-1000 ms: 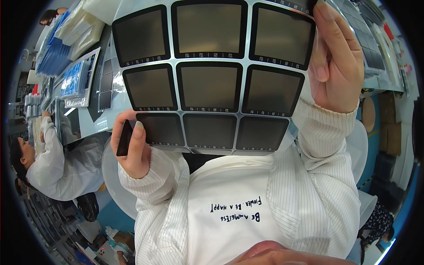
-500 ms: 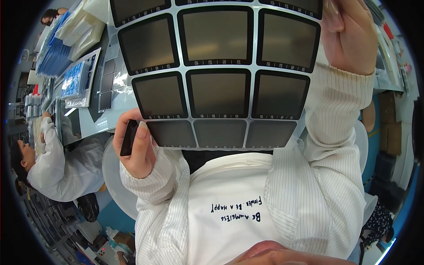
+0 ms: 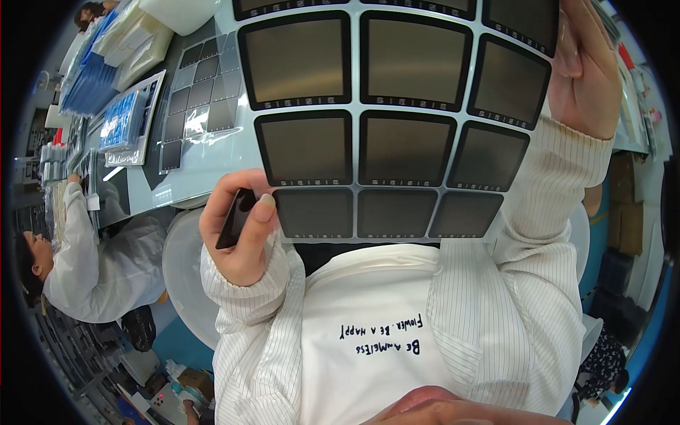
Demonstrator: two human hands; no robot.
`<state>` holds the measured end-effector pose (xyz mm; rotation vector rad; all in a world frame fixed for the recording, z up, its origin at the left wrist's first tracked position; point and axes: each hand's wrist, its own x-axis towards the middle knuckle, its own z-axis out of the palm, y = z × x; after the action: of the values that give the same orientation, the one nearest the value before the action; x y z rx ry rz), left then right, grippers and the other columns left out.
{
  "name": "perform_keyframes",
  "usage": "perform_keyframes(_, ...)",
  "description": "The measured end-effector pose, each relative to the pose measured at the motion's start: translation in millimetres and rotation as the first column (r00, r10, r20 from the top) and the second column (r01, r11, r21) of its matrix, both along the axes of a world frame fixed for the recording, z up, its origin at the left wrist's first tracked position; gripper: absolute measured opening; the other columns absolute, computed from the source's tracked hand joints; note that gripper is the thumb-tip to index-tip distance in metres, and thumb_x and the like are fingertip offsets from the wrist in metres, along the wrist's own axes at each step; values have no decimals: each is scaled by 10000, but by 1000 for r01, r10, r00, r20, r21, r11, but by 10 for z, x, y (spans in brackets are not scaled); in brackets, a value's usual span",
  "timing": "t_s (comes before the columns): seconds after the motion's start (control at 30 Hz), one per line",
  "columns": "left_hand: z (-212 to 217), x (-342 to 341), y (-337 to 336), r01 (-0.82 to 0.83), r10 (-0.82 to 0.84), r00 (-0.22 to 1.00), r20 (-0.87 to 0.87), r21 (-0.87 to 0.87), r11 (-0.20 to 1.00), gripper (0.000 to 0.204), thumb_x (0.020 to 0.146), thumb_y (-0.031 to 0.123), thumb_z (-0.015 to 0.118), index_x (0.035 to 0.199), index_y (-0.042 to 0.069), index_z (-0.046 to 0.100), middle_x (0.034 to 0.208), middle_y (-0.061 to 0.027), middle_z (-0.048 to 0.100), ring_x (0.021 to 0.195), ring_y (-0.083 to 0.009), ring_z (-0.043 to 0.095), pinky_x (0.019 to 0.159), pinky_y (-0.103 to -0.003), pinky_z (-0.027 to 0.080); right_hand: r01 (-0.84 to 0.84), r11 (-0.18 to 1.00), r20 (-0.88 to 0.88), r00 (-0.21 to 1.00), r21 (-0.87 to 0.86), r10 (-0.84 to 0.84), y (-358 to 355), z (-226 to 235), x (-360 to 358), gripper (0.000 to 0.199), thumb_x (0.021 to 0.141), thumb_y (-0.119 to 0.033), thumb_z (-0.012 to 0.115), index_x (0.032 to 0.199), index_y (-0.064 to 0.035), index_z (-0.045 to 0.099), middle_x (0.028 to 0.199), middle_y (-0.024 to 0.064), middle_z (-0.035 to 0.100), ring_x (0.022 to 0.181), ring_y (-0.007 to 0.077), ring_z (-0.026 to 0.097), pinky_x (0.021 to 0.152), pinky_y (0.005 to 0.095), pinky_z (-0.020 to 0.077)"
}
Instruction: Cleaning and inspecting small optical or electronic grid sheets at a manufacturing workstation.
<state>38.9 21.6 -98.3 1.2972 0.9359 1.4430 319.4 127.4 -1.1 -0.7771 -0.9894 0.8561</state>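
Sleeves first, since they're closest: you're wearing a striped white coat, and both forearms are coming up from the bottom edge. Your left hand [image 3: 239, 237] is curling around a small black block [image 3: 234, 218], thumb pressing on its front, and that same hand is sitting right at the lower left corner of the big sheet of dark square panels [image 3: 397, 134]. You're holding that sheet up in front of you, so it's filling most of the upper middle of the view, with the squares sitting in a light grid frame. Your right hand [image 3: 584, 78] is gripping the sheet's upper right edge, fingers wrapping over it.

Behind the sheet, the pale desk [image 3: 212, 166] is stretching away to the left. Another sheet of dark panels [image 3: 202, 92] is lying flat on it, well apart from yours, and just past that a tray of blue pieces [image 3: 124, 120] is resting. Farther up, stacks of blue and clear packs [image 3: 106, 60] are piling along the desk. Off at the left edge, another person in a white coat [image 3: 92, 262] is leaning over the desk.
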Motion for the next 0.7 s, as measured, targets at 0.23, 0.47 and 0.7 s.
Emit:
perform_keyframes(0.23,28,70,7,47,-48,998,-33,-3,999,214,871,69,642,1045,-38,578,798,-36,603,644,-56,508,589,-174,384,-100,995,-57,993,-5,100,28,-60,54,239,1008,-191,439,902,-36,588,412,-39,385,336,39,326,352,174,268)
perform_keyframes(0.47,5,88,31,121,-120,988,-95,8,993,216,879,29,602,1082,-42,584,744,-14,568,641,-49,503,566,-171,364,-10,993,117,993,116,-3,192,-379,877,334,994,-112,445,1290,15,529,1193,75,621,522,13,348,488,118,304)
perform_keyframes(0.7,-6,94,51,166,-160,978,-132,36,986,233,886,49,596,1102,-39,596,692,-8,560,564,-22,440,513,-157,313,299,948,150,938,112,-314,77,-166,622,341,993,-128,450,1291,23,522,1197,97,620,526,-6,383,514,92,337)
